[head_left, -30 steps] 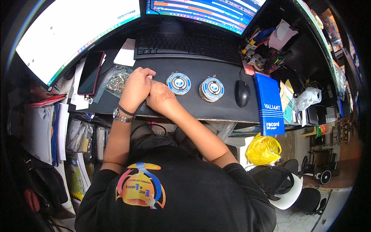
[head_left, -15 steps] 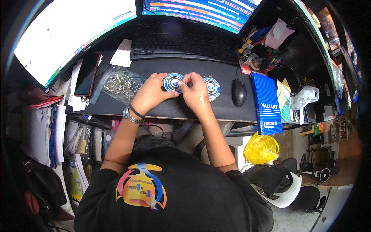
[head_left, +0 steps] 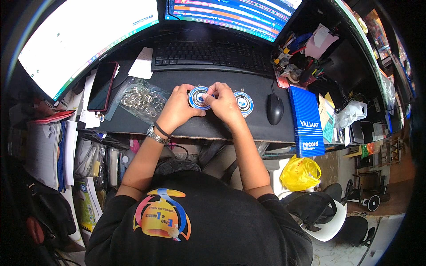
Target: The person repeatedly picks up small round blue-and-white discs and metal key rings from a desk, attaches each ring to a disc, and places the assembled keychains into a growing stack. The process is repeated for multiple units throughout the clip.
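A round disc with a blue rim and a black-and-white face [head_left: 197, 99] lies at the middle of the desk's near part. My left hand [head_left: 177, 106] grips it by its left edge, thumb along the lower side. Over the face of the disc, the fingertips of my right hand [head_left: 224, 105] are pinched together; whatever they hold is hidden. Just right of that hand sit more matching discs [head_left: 245, 104], apparently stacked, partly covered by the hand. To the left, a clear plastic bag of metal rings [head_left: 142, 98] lies beside my left hand.
A black keyboard [head_left: 213, 56] lies behind my hands, with a black mouse [head_left: 275, 107] and a blue record book [head_left: 306, 119] to the right. On the left are a phone [head_left: 103, 86] and papers. Two monitors [head_left: 230, 15] stand at the back.
My right hand's fingers have shifted slightly over the face of the disc and still pinch there. My left hand keeps its grip. The whole view has tilted slightly.
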{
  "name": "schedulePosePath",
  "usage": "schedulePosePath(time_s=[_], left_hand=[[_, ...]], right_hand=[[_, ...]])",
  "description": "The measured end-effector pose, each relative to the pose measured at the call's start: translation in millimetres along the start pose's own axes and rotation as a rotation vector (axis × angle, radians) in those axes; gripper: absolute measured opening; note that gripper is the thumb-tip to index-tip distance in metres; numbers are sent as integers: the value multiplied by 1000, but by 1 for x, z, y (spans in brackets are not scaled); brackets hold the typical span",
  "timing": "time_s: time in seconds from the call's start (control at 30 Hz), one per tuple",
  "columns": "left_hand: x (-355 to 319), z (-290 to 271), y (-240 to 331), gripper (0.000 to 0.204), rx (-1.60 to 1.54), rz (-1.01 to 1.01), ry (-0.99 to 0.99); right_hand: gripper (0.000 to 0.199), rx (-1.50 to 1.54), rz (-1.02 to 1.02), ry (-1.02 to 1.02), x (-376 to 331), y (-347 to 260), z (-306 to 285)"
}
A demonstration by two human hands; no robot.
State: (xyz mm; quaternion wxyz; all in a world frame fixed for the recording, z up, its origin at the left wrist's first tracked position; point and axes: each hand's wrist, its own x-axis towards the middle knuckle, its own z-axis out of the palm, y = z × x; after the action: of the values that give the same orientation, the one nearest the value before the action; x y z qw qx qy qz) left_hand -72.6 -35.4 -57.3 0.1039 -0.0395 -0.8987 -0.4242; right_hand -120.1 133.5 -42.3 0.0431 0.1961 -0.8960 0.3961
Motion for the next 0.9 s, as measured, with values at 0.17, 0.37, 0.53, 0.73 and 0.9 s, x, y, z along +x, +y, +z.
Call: schedulePosePath(time_s=[0.17,0.37,0.53,0.73,0.9], left_hand=[[-2,4,-3,72,-180,-6,54],[-3,-8,-3,22,-766,-169,-230],[-8,-11,13,16,-795,15,16],[-25,-27,45,15,-840,3,-21],[-32,-41,61,18,-627,94,22]], right_hand=[[16,417,165,-17,6,1,-5],[10,711,144,108,-2,-11,-8],[13,901,132,95,-14,-27,-26],[13,840,12,183,-29,-51,-41],[15,779,-69,218,-38,-63,-49]])
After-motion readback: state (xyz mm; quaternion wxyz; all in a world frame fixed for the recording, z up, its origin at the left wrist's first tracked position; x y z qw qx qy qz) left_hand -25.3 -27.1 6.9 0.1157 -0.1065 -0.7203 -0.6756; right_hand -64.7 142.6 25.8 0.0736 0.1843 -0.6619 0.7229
